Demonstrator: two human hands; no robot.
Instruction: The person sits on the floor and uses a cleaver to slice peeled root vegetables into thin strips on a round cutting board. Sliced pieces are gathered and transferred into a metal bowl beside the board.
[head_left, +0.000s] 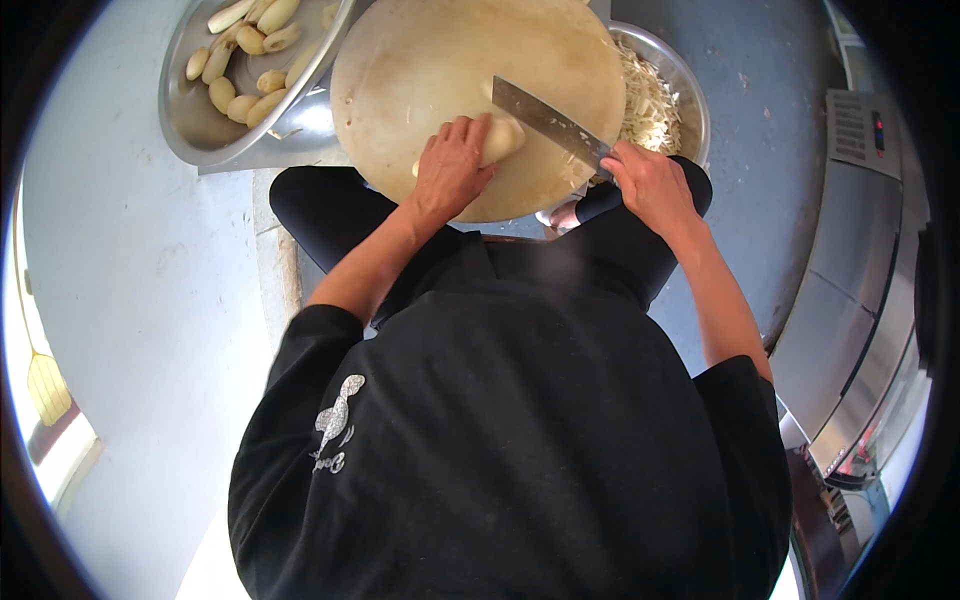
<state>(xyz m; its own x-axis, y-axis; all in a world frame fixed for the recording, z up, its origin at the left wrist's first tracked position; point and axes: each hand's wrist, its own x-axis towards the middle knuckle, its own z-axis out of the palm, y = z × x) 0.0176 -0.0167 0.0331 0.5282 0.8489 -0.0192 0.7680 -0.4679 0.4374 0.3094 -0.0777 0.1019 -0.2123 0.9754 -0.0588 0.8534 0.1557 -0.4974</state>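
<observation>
My left hand (452, 166) grips a peeled, pale lotus root segment (505, 141) that lies on a thick round chopping board (442, 60). Its rounded end sticks out to the right, past my fingers; part of it is hidden beneath the hand. In my right hand (654, 184) is the handle of a cleaver (551, 120). The broad steel blade slants up and left over the board, just right of the lotus root, and pale bits cling to it. From this angle I cannot tell whether the blade touches the board.
A large steel basin (177, 127) at upper left holds several whole peeled segments. Right of the board, a steel bowl (695, 101) contains a heap of pale shreds (646, 105). My knees flank the board. A stainless-steel appliance (840, 247) stands at the far right.
</observation>
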